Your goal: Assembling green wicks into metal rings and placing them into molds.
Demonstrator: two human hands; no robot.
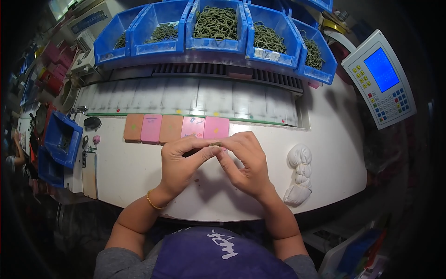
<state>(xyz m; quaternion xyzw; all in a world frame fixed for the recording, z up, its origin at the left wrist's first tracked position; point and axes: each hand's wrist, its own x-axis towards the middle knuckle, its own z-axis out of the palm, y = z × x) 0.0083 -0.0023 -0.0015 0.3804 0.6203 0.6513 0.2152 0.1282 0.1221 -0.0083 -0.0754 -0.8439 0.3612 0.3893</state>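
Both hands meet above the white table, fingertips together. Between them is a small olive-green piece, mostly hidden by the fingers; its full shape does not show. My left hand, with a gold bracelet at the wrist, pinches it from the left. From the right, my right hand grips it with thumb and fingers. Just beyond the hands, a row of pink and orange-brown flat blocks lies along the green-edged strip. Olive-green rings fill the middle blue bin at the back.
More blue bins holding green pieces stand along the back. A keypad unit with a blue screen rises at the right. A knotted white cloth bundle lies right of my hands. At the left are a phone and stacked blue bins.
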